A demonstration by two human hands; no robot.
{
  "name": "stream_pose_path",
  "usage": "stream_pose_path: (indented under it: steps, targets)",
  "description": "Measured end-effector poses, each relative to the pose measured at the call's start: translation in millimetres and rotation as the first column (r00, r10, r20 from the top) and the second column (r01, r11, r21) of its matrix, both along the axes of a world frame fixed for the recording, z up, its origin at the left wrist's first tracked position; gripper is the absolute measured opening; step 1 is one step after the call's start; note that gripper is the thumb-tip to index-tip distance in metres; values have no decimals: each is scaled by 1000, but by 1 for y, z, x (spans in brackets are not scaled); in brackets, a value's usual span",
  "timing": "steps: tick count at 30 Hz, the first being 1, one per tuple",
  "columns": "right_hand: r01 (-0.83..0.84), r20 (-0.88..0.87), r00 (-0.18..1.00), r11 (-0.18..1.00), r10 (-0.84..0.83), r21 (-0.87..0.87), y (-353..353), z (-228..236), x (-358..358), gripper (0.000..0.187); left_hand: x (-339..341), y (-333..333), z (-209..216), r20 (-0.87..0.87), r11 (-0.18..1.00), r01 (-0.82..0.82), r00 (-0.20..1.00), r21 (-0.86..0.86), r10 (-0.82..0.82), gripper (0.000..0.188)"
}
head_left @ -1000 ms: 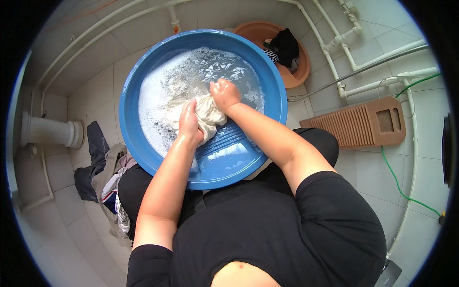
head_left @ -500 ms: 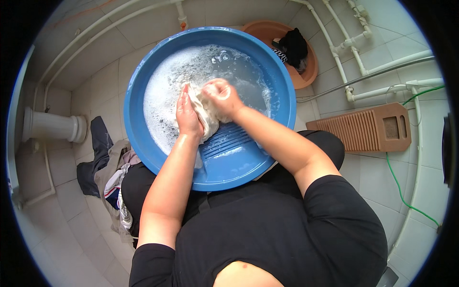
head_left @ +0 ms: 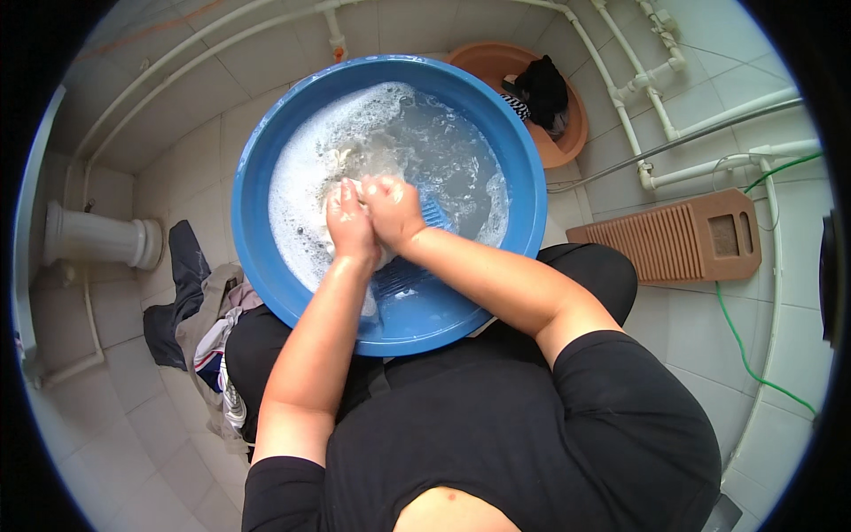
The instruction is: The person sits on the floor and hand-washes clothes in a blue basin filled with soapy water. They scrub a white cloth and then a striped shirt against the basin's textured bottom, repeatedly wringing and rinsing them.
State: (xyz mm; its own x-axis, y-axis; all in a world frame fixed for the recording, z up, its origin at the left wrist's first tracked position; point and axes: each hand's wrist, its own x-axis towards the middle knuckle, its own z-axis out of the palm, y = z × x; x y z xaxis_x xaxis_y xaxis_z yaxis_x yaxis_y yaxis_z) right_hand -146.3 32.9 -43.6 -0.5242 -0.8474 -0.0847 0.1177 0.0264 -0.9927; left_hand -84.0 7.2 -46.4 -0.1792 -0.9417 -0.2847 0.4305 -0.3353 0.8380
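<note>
Soapy water with white foam fills much of a large blue basin (head_left: 525,177), which sits in front of me. Ridges of a built-in washboard (head_left: 403,282) show at its near side. My left hand (head_left: 350,223) is closed on a wet white cloth (head_left: 339,160), with its fingers curled inward. Right beside it, touching, my right hand (head_left: 394,211) grips the same cloth in a fist. Most of the cloth is hidden behind both hands. A bit of it sticks out beyond the fingertips, over the foam.
An orange-brown basin (head_left: 576,142) holding dark clothes (head_left: 542,93) stands behind at the right. A brown washboard (head_left: 647,239) lies on the tiles to the right, near white pipes (head_left: 709,168) and a green cord (head_left: 745,355). Clothes (head_left: 208,319) lie in a heap at the left.
My right hand has moved left and slightly down, against my left hand. The cloth, spread between the hands before, is now bunched in them. The water on the right is more stirred up.
</note>
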Motion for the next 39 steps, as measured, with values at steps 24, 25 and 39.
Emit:
stream_pose_path:
  steps: [24, 25, 39]
  targets:
    - [399, -404, 862, 901, -306, 171, -35, -65, -118, 48, 2, -10, -3, 108, 993, 80, 992, -88, -71, 24]
    - [311, -395, 895, 923, -206, 225, -29, -67, -127, 56, 6, -16, -13, 112, 997, 68, 992, -25, -65, 28]
    - [-329, -434, 881, 902, 186, -281, 5, 31, -4, 17, 25, -37, -31, -269, 965, 190, 953, 178, -138, 36]
